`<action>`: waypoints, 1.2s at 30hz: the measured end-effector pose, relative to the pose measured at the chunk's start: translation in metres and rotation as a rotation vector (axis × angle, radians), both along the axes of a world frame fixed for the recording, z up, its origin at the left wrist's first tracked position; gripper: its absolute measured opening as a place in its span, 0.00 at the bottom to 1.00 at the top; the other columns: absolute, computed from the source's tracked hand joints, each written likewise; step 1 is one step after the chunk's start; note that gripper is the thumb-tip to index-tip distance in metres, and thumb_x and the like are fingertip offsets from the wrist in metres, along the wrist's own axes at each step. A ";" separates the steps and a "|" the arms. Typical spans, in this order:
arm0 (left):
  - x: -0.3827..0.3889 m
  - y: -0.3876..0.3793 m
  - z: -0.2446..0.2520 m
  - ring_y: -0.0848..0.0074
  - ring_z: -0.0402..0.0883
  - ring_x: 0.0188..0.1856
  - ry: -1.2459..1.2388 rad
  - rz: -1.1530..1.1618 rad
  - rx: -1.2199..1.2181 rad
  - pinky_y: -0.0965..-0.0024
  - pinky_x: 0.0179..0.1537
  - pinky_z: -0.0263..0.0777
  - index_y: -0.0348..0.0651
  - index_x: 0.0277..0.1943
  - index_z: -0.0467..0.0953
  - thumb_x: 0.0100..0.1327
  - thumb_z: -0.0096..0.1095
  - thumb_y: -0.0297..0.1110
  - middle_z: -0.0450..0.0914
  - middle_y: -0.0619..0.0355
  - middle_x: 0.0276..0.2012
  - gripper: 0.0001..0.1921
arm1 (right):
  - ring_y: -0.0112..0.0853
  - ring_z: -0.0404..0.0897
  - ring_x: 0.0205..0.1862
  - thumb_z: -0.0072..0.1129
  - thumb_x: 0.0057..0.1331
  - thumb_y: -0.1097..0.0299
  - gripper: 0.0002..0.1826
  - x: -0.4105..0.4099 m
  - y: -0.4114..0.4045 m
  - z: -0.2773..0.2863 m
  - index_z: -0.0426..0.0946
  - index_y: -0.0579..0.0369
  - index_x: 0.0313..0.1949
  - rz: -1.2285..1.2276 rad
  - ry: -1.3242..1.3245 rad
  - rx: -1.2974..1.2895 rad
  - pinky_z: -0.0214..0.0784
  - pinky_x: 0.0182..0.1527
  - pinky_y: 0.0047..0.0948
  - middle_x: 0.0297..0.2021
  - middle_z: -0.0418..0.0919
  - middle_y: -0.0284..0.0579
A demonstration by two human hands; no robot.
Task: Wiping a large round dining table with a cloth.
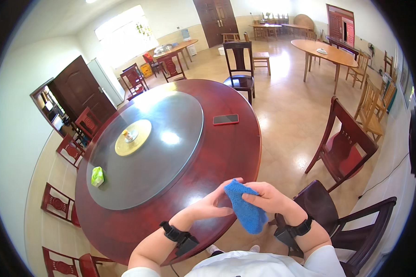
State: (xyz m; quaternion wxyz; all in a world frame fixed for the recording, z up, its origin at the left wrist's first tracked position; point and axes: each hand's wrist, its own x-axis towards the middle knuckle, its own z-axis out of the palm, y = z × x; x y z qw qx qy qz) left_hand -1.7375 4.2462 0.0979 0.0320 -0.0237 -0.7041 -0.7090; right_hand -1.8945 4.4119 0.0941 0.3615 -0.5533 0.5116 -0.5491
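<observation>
A blue fleecy cloth (247, 211) hangs folded in front of me, just off the near right edge of the round red wooden table (225, 162). My right hand (268, 197) grips its upper part, with the thumb pressed on the near face. On the other side my left hand (216, 201) is spread around the cloth's left edge, thumb apart from the fingers. Some left fingertips pass behind the cloth, so contact there is partly hidden. Both wrists wear black straps with small dark boxes.
A glass turntable (152, 166) on the table carries a green tissue pack (97, 176) and a small bottle (126, 134) on a gold disc (144, 130). A red-edged phone (226, 119) lies near the rim. Dark chairs (315, 204) stand close at my right; another wooden table (326, 52) stands beyond.
</observation>
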 end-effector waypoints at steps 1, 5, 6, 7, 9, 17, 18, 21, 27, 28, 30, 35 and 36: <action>-0.001 -0.001 0.003 0.73 0.66 0.62 0.004 0.007 -0.001 0.64 0.63 0.59 0.38 0.63 0.65 0.59 0.66 0.28 0.64 0.54 0.64 0.29 | 0.22 0.74 0.42 0.49 0.72 0.65 0.13 -0.003 -0.001 0.004 0.74 0.59 0.49 -0.038 0.166 -0.027 0.68 0.45 0.24 0.39 0.77 0.35; 0.001 -0.004 0.006 0.83 0.73 0.49 -0.219 -0.019 -0.041 0.73 0.55 0.66 0.37 0.54 0.74 0.63 0.62 0.27 0.79 0.64 0.46 0.16 | 0.22 0.76 0.39 0.50 0.70 0.68 0.14 -0.006 0.012 0.021 0.73 0.63 0.51 -0.187 -0.208 -0.073 0.70 0.44 0.25 0.38 0.79 0.37; 0.002 -0.009 0.006 0.84 0.72 0.46 -0.215 -0.026 -0.072 0.75 0.51 0.66 0.37 0.51 0.74 0.64 0.61 0.28 0.77 0.65 0.43 0.13 | 0.22 0.76 0.39 0.50 0.70 0.68 0.14 -0.007 0.016 0.022 0.73 0.63 0.51 -0.179 -0.203 -0.075 0.70 0.44 0.25 0.38 0.79 0.37; 0.004 -0.013 0.008 0.86 0.71 0.43 -0.212 -0.032 -0.103 0.77 0.47 0.67 0.38 0.48 0.75 0.65 0.60 0.28 0.76 0.67 0.40 0.10 | 0.22 0.76 0.39 0.52 0.69 0.68 0.14 -0.006 0.021 0.021 0.73 0.63 0.51 -0.196 -0.275 -0.004 0.70 0.43 0.25 0.38 0.79 0.38; 0.013 -0.017 0.014 0.88 0.67 0.38 -0.204 0.016 -0.171 0.79 0.41 0.65 0.40 0.44 0.73 0.69 0.55 0.32 0.71 0.70 0.34 0.06 | 0.22 0.76 0.39 0.54 0.69 0.68 0.15 -0.007 0.028 0.012 0.73 0.62 0.51 -0.205 -0.341 0.066 0.70 0.43 0.25 0.38 0.78 0.38; 0.022 -0.006 0.037 0.84 0.73 0.42 -0.234 0.267 -0.024 0.78 0.46 0.69 0.39 0.51 0.72 0.71 0.49 0.36 0.76 0.64 0.40 0.12 | 0.27 0.77 0.38 0.67 0.59 0.62 0.19 -0.015 0.038 0.002 0.78 0.65 0.43 0.159 0.000 0.433 0.69 0.46 0.28 0.35 0.81 0.41; 0.022 -0.006 0.041 0.82 0.75 0.43 -0.200 0.297 0.124 0.75 0.46 0.71 0.39 0.51 0.72 0.71 0.50 0.36 0.77 0.63 0.41 0.12 | 0.29 0.77 0.38 0.67 0.59 0.60 0.19 -0.021 0.045 0.002 0.79 0.65 0.41 0.198 -0.247 0.313 0.69 0.47 0.30 0.34 0.81 0.42; 0.006 -0.011 0.051 0.73 0.80 0.46 -0.112 0.370 0.422 0.68 0.48 0.76 0.36 0.53 0.70 0.71 0.49 0.36 0.79 0.53 0.47 0.14 | 0.39 0.74 0.55 0.43 0.61 0.28 0.45 -0.050 0.050 -0.044 0.68 0.57 0.60 0.370 -0.868 -0.175 0.64 0.58 0.43 0.55 0.74 0.47; 0.012 -0.044 0.041 0.58 0.80 0.49 -0.119 0.506 0.607 0.54 0.54 0.73 0.31 0.52 0.70 0.71 0.44 0.44 0.78 0.43 0.50 0.21 | 0.44 0.56 0.69 0.29 0.52 0.16 0.57 0.000 0.056 -0.053 0.55 0.49 0.69 0.138 -1.230 0.065 0.50 0.67 0.53 0.69 0.54 0.46; 0.014 -0.046 0.040 0.61 0.80 0.47 -0.160 0.525 0.630 0.56 0.51 0.74 0.32 0.51 0.70 0.72 0.45 0.43 0.78 0.45 0.47 0.20 | 0.46 0.60 0.67 0.28 0.52 0.16 0.59 -0.001 0.062 -0.051 0.56 0.53 0.68 0.216 -1.361 0.077 0.51 0.66 0.54 0.68 0.57 0.49; 0.017 -0.048 0.036 0.63 0.80 0.45 -0.209 0.542 0.651 0.58 0.49 0.76 0.33 0.50 0.71 0.72 0.45 0.41 0.79 0.47 0.45 0.18 | 0.46 0.60 0.67 0.29 0.53 0.16 0.59 -0.013 0.063 -0.052 0.56 0.57 0.68 0.182 -1.231 0.064 0.51 0.66 0.53 0.67 0.58 0.51; 0.016 -0.049 0.018 0.63 0.81 0.45 -0.288 0.631 0.576 0.56 0.49 0.75 0.34 0.48 0.73 0.72 0.44 0.44 0.80 0.48 0.44 0.19 | 0.36 0.72 0.58 0.48 0.70 0.48 0.33 -0.010 0.060 -0.065 0.62 0.63 0.62 -0.149 -0.780 0.326 0.66 0.59 0.40 0.58 0.71 0.48; 0.019 -0.053 0.010 0.63 0.80 0.47 -0.307 0.604 0.562 0.56 0.50 0.75 0.34 0.50 0.73 0.72 0.43 0.44 0.80 0.48 0.45 0.20 | 0.33 0.74 0.55 0.49 0.71 0.63 0.23 -0.008 0.058 -0.067 0.65 0.64 0.60 -0.225 -0.859 0.380 0.67 0.57 0.37 0.56 0.73 0.46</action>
